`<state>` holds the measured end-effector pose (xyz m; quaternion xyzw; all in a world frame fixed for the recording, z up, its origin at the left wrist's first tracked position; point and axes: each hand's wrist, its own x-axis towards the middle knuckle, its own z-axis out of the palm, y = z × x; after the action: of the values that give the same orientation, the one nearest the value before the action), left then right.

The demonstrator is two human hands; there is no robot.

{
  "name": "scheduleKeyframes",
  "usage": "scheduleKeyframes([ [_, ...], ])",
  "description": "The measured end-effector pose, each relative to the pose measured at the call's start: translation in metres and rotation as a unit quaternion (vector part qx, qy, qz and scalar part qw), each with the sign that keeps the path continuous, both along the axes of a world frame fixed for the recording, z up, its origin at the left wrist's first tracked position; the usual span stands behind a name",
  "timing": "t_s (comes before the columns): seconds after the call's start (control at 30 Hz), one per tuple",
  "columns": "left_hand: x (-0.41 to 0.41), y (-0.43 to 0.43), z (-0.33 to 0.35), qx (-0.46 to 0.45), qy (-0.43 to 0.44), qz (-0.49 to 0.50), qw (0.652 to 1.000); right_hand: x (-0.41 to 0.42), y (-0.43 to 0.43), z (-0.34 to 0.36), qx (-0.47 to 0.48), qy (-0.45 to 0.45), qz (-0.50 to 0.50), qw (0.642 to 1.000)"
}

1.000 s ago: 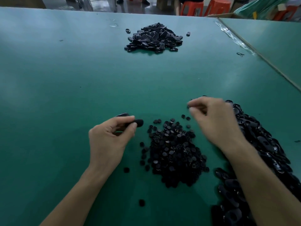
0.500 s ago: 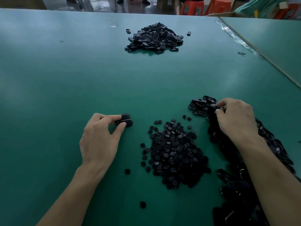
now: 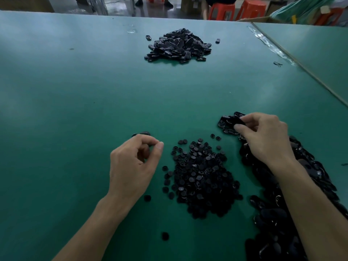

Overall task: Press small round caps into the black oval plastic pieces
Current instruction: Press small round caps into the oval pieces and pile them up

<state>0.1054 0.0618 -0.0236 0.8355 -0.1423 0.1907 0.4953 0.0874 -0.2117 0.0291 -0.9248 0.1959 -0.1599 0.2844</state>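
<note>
Right hand (image 3: 263, 140): thumb and forefinger clamped on an oval (image 3: 237, 120) at the far tip of the oval heap (image 3: 305, 185). Other fingers curled under. Forearm laid across that heap.

Left hand (image 3: 131, 166): fingers curled, thumb tip against forefinger tip. Second oval (image 3: 141, 133) just beyond the knuckles, mostly hidden. Gripped or merely lying behind the fingers: cannot tell.

Cap heap (image 3: 203, 178): between the two hands, just beside the left thumb, right edge close to the oval heap. Stray cap (image 3: 147, 198) near the left wrist.

Open room: bare green table (image 3: 75, 110) to the left of the left hand and across the whole middle, up to the far heap (image 3: 177, 47) of ovals, well apart from both hands. On the right, a diagonal seam with a clear tape strip (image 3: 271, 46). Beyond it, a side table (image 3: 316, 53) of the same green.

Past the far edge: red stools (image 3: 222, 10) on a grey floor.
</note>
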Motion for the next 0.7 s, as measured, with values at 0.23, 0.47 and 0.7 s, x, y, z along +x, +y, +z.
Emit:
scheduleKeyframes([
  [0.23,-0.016,-0.014,0.006,-0.170,0.120,-0.165,0.964,-0.025,0.054,0.010,0.245,0.087,0.229,0.938],
  [0.47,-0.013,-0.012,0.007,-0.233,0.190,-0.207,0.931,-0.028,0.076,0.003,0.332,0.075,0.258,0.904],
  [0.7,-0.010,-0.012,0.006,-0.271,0.215,-0.189,0.919,-0.029,0.081,0.004,0.231,0.052,0.264,0.935],
])
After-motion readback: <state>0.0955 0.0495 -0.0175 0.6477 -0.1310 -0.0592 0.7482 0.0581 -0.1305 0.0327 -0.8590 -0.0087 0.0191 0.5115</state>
